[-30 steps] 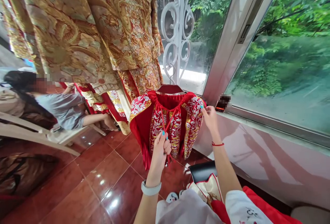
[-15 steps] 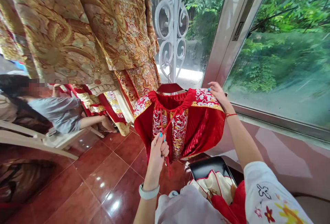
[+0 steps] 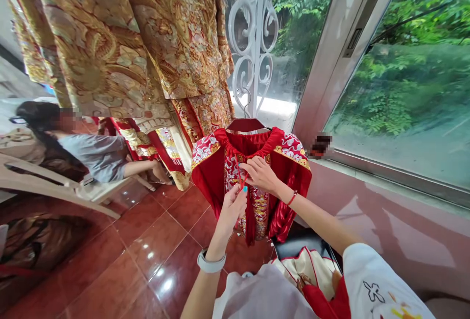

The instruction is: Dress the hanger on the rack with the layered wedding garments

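Seated person (image 3: 91, 155) far left, well apart. Gold robes (image 3: 128, 49) hang above. Red jacket (image 3: 211, 174) on hanger (image 3: 245, 124), upright, straight ahead of both hands. Left hand (image 3: 233, 208) lower, pinched shut on red cord (image 3: 238, 166). Right hand (image 3: 261, 174) higher, nearer the collar, fingertips pinching the same cord, which runs vertically.

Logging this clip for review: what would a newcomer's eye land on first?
A small red embroidered jacket on a hanger hangs at centre, in front of the white window grille. The left hand pinches its red cord at the chest, with the right hand on the front beside it. Large gold brocade robes fill the upper left, above a seated person at the left edge.
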Demonstrator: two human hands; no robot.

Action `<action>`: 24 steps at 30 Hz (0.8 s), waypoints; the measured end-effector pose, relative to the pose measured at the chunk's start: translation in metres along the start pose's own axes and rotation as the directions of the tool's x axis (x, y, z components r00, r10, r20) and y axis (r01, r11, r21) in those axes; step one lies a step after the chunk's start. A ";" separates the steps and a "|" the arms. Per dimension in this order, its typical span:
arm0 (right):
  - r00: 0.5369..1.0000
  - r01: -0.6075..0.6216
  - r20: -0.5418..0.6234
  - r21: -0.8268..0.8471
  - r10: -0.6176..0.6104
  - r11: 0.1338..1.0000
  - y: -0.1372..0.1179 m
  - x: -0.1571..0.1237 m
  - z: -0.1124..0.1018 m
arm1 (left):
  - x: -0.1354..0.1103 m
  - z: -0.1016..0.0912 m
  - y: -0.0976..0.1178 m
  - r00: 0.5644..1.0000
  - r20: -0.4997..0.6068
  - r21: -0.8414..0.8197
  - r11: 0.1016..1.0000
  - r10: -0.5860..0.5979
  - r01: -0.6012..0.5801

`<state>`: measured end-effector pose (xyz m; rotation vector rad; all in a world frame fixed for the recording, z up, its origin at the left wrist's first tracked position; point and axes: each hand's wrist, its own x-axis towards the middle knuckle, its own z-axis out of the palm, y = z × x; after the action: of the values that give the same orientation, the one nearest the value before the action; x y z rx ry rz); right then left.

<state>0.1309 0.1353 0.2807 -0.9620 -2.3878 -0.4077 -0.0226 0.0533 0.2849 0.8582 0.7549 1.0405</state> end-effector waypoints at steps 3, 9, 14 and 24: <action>0.991 -0.136 -0.009 -0.011 0.136 0.991 -0.002 0.010 0.018 | 0.006 0.002 -0.002 1.000 -0.005 0.092 0.996 0.020 -0.019; 0.964 -0.261 -0.049 -0.028 0.260 0.965 -0.014 0.025 0.025 | 0.010 -0.006 0.013 0.990 -0.033 0.251 0.960 0.140 -0.127; 0.986 -0.166 0.010 -0.022 0.166 0.986 -0.006 0.019 0.015 | 0.011 -0.017 0.031 0.969 0.000 0.582 0.788 0.246 -0.200; 0.979 -0.019 0.199 0.308 -0.045 0.951 0.026 0.018 -0.026 | 0.038 -0.053 0.055 0.902 0.149 0.890 0.343 0.405 -0.301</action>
<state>0.1476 0.1518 0.3142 -0.8778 -2.5423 0.0667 -0.0776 0.1159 0.3034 2.0236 1.2981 1.0202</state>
